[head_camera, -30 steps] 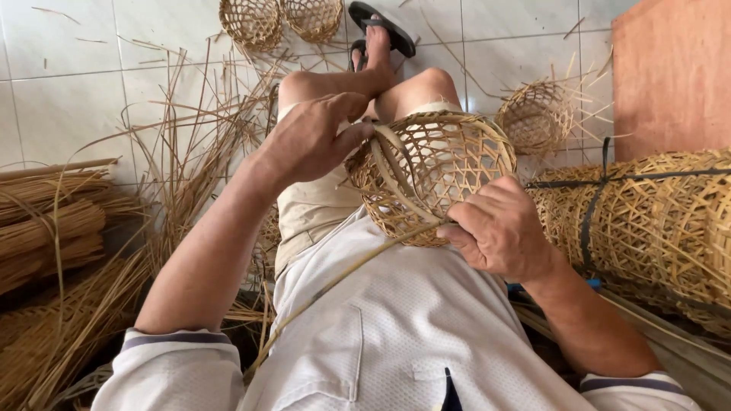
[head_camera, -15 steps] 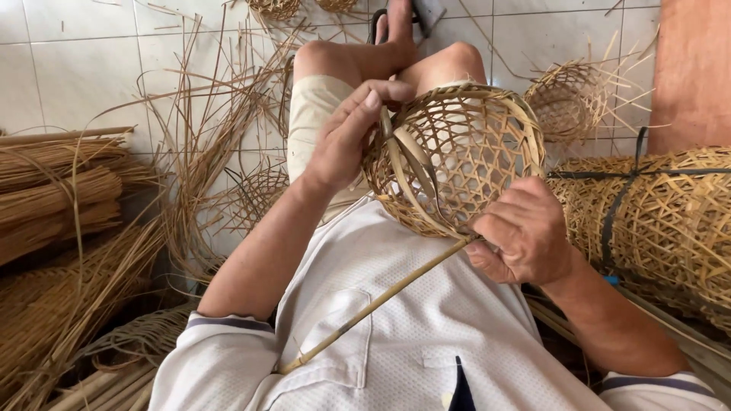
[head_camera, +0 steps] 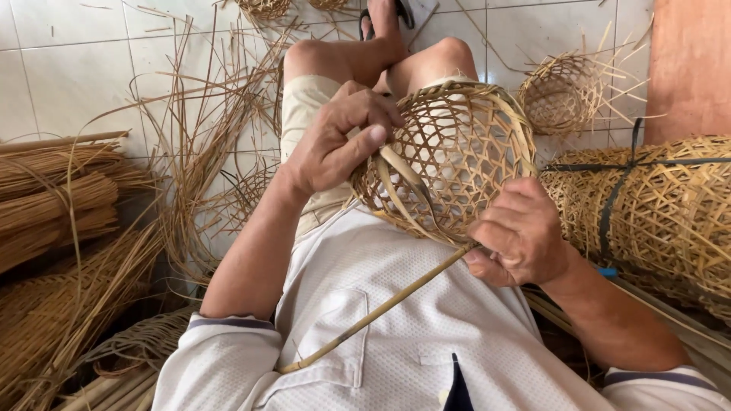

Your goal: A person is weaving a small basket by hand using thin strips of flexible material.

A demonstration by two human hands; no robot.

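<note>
The person is wearing a white short-sleeved shirt of dimpled mesh fabric (head_camera: 411, 320), which is filling the lower middle of the view. A square chest pocket (head_camera: 335, 335) is sitting on it toward 7 o'clock, and a dark placket slit (head_camera: 457, 384) is showing at 6 o'clock. Each sleeve is ending in a cuff banded with a dark blue-grey stripe (head_camera: 228, 323), one at 8 o'clock and one at 4 o'clock. Pale beige knee-length shorts (head_camera: 304, 114) are showing toward 11 o'clock, and a dark sandal (head_camera: 388, 14) is sitting at 12 o'clock. The left hand (head_camera: 335, 141) and right hand (head_camera: 521, 232) are wearing nothing.
</note>
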